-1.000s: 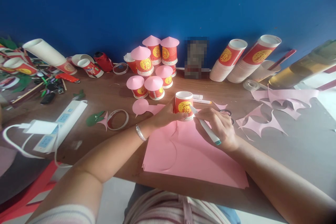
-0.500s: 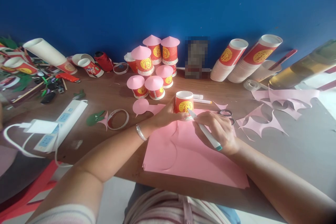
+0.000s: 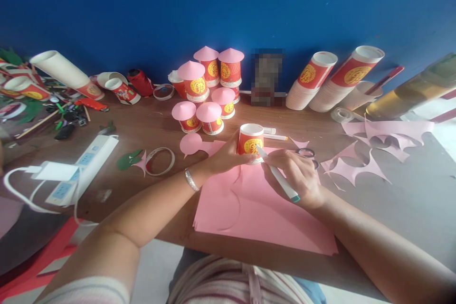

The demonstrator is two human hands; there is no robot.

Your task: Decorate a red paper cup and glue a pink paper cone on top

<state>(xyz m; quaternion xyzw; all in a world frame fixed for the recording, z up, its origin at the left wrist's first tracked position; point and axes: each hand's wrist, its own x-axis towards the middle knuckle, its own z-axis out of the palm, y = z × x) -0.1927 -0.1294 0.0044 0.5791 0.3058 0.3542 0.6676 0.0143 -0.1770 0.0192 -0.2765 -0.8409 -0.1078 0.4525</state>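
Note:
A red paper cup (image 3: 250,142) with a yellow emblem stands upside down on a pink paper sheet (image 3: 256,213). My left hand (image 3: 227,156) grips its left side and holds it on the sheet. In my right hand (image 3: 297,175) is a white marker (image 3: 278,175) with a teal end, its tip touching the cup's base on the right. Curved pen lines and a cut edge show on the sheet's left part.
Several cups capped with pink cones (image 3: 206,90) stand behind. Stacks of cups (image 3: 333,80) lie at the back right, scissors (image 3: 308,154) and pink scraps (image 3: 359,156) to the right. A power strip (image 3: 81,166), a tape ring (image 3: 160,161) and craft clutter (image 3: 53,99) are on the left.
The marker tip has shifted slightly along the cup's base. The cup and my left hand stay almost where they were.

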